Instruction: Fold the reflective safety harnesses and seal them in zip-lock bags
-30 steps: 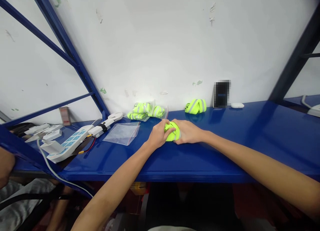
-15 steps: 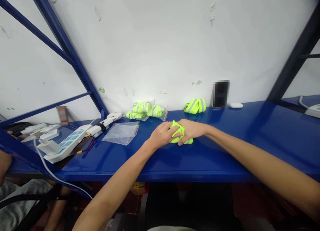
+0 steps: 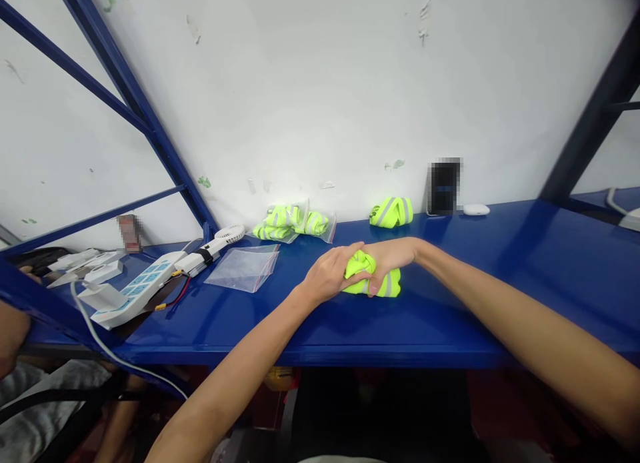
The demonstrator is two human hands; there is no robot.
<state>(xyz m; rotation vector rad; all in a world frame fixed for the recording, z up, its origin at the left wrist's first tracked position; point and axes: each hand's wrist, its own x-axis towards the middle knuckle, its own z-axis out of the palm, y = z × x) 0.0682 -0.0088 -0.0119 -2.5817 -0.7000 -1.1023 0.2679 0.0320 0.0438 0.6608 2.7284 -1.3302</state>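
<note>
Between my hands, over the blue table (image 3: 310, 333), is a folded neon-yellow reflective strap (image 3: 359, 265) with grey stripes. My left hand (image 3: 327, 273) grips its left side, thumb and fingers closed around the bundle. My right hand (image 3: 390, 255) wraps its right side, with the thumb in front and the other fingers hidden behind. A flatter part of the strap sticks out below my right hand. Farther back against the wall lies another rolled reflective strap (image 3: 391, 213). Bagged reflective straps (image 3: 283, 216) rest to the left of it, in clear plastic.
Flat clear zip bags (image 3: 243, 268) lie left of my hands. Beyond them are a white handheld fan (image 3: 230, 234), a power strip (image 3: 145, 286) and its cable. A pixelated dark device (image 3: 444, 188) and a white case (image 3: 475, 210) stand back right. Another person's arm (image 3: 11, 329) shows far left.
The strap bundle has turned in my hands, and more of its striped lower part now shows at the right. Both hands have shifted slightly, staying closed on it.
</note>
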